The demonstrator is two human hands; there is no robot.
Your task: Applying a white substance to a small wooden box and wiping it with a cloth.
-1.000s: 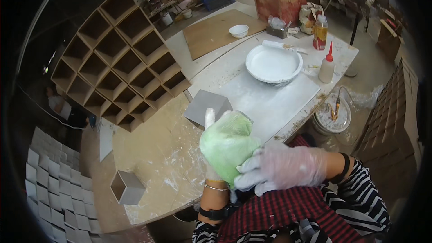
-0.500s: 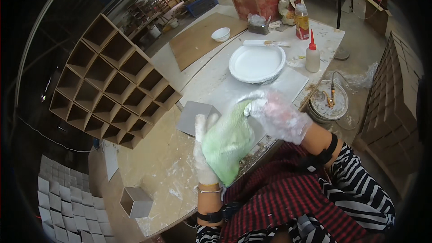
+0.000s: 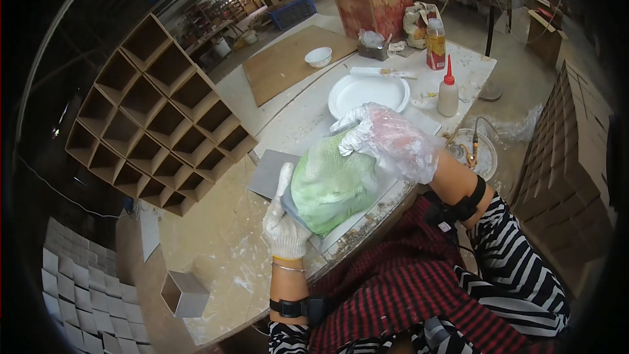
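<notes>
A damp-looking green cloth point(image 3: 334, 183) is spread in front of me, over a grey flat-edged piece point(image 3: 298, 215) that shows only along the cloth's left border. My left hand point(image 3: 286, 226), in a white knitted glove, is closed on that grey edge with its thumb pointing up. Clear crinkled plastic covers my right hand point(image 3: 396, 141), whose fingers grip the cloth's upper right part. Just behind lies a grey square-sided box point(image 3: 270, 174), partly hidden by the cloth. Beyond my right hand is a white round dish point(image 3: 367, 95) with white contents.
A brown grid of square cells point(image 3: 160, 115) stands at left. Grey boxes point(image 3: 187, 294) and stacked pale pieces point(image 3: 85, 288) are lower left. A red-capped squeeze bottle point(image 3: 449, 95), brush point(image 3: 386, 73), small white bowl point(image 3: 319, 58) and bucket point(image 3: 481, 151) sit toward the right and back.
The cloth, hanging bunched between my hands before, is now spread wider over the grey piece. My right hand has moved slightly up; my left hand has shifted left and its fingers have curled.
</notes>
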